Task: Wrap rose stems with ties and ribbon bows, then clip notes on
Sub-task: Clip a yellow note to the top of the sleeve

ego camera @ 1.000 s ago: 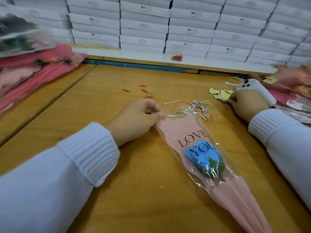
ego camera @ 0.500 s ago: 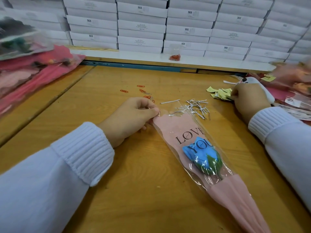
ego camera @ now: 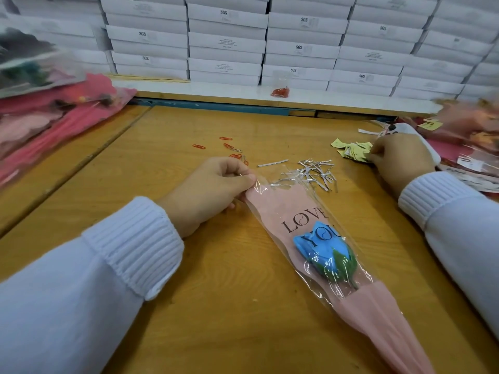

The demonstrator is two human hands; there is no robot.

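Whereas the right hand (ego camera: 399,160) was rested beside them earlier, its curled fingers are now laid on the yellow notes (ego camera: 351,151), grip unclear; the sleeved rose (ego camera: 297,211), printed "LOVE YOU", is pinched at its corner by fingers of the left hand (ego camera: 213,195) on the counter (ego camera: 216,306); boxes (ego camera: 226,41) are marked "SGS"

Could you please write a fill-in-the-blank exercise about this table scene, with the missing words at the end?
1. The blue artificial rose lies inside a pink-and-clear plastic sleeve printed "LOVE ____".
2. The left hand pinches the top corner of the ____.
3. The right hand touches a pile of small ____ paper notes.
Missing words: YOU; sleeve; yellow.
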